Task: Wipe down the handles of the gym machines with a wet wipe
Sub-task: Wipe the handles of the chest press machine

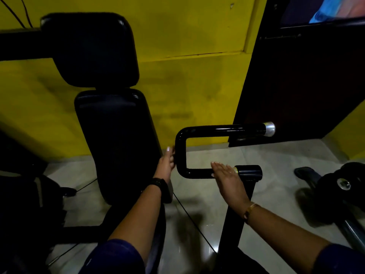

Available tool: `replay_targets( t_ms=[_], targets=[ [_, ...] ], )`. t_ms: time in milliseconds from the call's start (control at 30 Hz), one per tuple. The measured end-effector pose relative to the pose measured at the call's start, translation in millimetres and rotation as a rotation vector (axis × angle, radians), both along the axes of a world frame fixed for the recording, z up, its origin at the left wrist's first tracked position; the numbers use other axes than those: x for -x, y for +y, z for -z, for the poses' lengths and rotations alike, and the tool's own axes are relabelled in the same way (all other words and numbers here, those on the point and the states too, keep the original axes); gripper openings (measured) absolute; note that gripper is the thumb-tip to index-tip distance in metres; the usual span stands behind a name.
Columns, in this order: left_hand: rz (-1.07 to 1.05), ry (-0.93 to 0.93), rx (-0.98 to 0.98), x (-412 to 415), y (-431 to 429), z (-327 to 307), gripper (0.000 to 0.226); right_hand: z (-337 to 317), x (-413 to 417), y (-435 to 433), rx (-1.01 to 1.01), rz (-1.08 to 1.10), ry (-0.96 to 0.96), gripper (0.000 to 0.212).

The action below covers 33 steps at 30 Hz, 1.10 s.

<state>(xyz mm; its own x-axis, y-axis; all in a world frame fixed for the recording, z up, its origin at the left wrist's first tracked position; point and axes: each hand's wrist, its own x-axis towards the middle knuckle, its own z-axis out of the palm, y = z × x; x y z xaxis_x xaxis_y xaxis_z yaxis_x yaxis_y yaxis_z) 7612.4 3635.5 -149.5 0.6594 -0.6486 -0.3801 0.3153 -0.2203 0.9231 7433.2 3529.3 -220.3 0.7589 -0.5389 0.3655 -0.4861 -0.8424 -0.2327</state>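
A black U-shaped machine handle [180, 147] juts out in the middle of the head view, its upper bar ending in a silver cap [269, 129]. My left hand [166, 162] is at the curved left side of the handle, fingers curled round the bar or close against it; a wipe under it cannot be made out. My right hand [227, 175] lies flat with straight fingers over the lower bar, next to the black pivot block [248, 172]. No wet wipe is plainly visible.
The machine's black padded backrest [116, 139] and head pad [90, 50] stand to the left against a yellow wall. A dark door [308, 80] is at the right. Black weight plates [343, 184] lie on the tiled floor at right. A black upright post [235, 218] holds the handle.
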Motion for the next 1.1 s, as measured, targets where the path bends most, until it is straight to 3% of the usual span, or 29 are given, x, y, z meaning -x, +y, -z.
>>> replay_targets(
  t_ms=[100,200,333,533,633,700,800,867,967,1100],
  targets=[
    [0.019,0.142,0.019,5.0,3.9,3.7,0.063,4.6,-13.0,23.9,0.039,0.041,-0.005,0.051],
    [-0.043,0.252,0.115,2.7,5.7,13.6,0.075,2.4,-32.9,43.7,-0.117,0.235,-0.027,0.057],
    [-0.108,0.335,0.134,1.3,6.5,27.4,0.081,-8.9,-74.8,79.7,-0.228,0.175,-0.102,0.056],
    [-0.119,0.42,0.158,-4.9,9.2,32.3,0.088,-51.1,-73.5,83.2,-0.752,0.32,-0.388,0.034],
    [-0.131,0.417,0.142,-5.6,8.7,33.6,0.091,-53.5,-62.5,78.2,-0.893,0.153,-0.548,0.025],
    [-0.149,0.433,0.155,-6.2,8.0,34.2,0.093,-51.7,-55.3,73.7,-0.68,-0.09,-0.488,0.03],
    [-0.131,0.465,0.184,-6.6,9.1,32.7,0.097,-36.1,-50.8,48.3,0.04,-0.58,-0.178,0.045],
    [-0.124,0.475,0.19,-7.4,10.0,32.7,0.098,-28.4,-55.2,25.1,0.452,-0.762,0.065,0.039],
    [-0.125,0.475,0.209,-7.1,9.5,30.3,0.095,-36.4,-68.1,-1.1,0.717,-0.847,0.238,0.033],
    [-0.125,0.473,0.204,-6.5,8.0,24.0,0.086,-77.8,-91.2,-15.2,0.826,-0.749,0.123,0.031]
  ],
)
